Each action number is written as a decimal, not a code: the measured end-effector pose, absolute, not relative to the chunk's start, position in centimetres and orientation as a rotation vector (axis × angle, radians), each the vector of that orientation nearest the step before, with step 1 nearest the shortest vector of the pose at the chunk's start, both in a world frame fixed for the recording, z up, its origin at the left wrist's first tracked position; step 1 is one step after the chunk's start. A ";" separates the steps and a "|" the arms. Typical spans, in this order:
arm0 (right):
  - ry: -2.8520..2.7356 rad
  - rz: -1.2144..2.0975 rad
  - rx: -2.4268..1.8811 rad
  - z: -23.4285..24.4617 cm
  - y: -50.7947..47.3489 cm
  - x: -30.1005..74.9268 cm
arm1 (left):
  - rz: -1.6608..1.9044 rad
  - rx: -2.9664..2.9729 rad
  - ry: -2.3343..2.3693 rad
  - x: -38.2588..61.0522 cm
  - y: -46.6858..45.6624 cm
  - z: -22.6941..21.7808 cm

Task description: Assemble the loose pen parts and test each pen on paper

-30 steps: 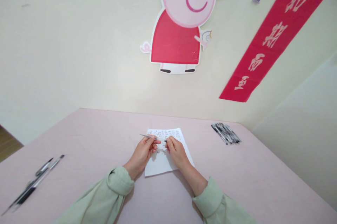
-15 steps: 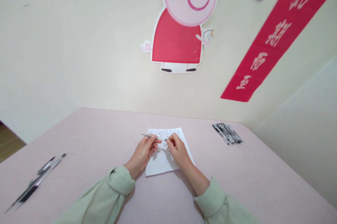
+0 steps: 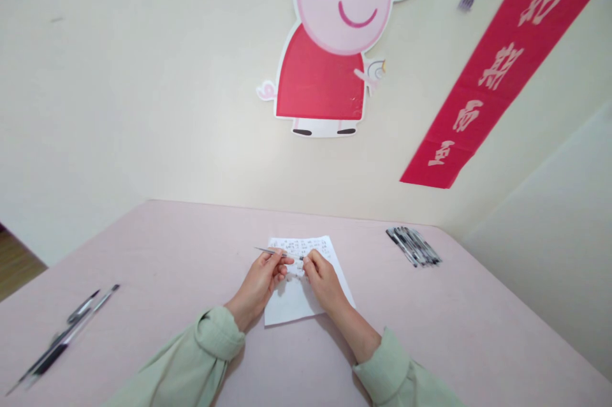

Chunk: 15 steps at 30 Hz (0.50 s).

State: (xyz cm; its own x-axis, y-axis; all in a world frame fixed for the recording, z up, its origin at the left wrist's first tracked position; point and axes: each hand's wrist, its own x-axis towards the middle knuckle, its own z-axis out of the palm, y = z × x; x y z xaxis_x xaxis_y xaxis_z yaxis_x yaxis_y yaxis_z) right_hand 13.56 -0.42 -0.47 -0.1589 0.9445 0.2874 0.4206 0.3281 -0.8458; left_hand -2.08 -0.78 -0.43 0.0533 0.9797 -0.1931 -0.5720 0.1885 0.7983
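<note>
Over the sheet of paper [image 3: 294, 309], my left hand [image 3: 261, 279] holds a slim grey pen [image 3: 264, 250] between thumb and fingers. Its thin end points out to the left. My right hand [image 3: 325, 276] pinches the dark right end of the same pen with thumb and forefinger, so it lies nearly level between both hands. Whether this is a whole pen or only part of one is too small to make out. Rows of handwritten characters cover the paper's upper part, and the lower part is blank.
A bundle of pens [image 3: 414, 246] lies at the table's back right. Loose pen pieces, including a clear barrel with a black grip [image 3: 52, 359] and a cap [image 3: 82, 307], lie at the left. Behind the pink table [image 3: 191, 235] rises a wall with a cartoon pig cutout [image 3: 320, 81] and red banner [image 3: 471, 107].
My right hand's fingers have straightened slightly around the pen's dark end. The view has tipped up slightly, so everything sits a little lower. My left hand keeps its hold.
</note>
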 end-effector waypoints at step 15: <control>-1.714 0.817 -1.197 -0.5 -0.5 13.6 | 1.300 0.615 0.854 -2.0 -0.8 -0.4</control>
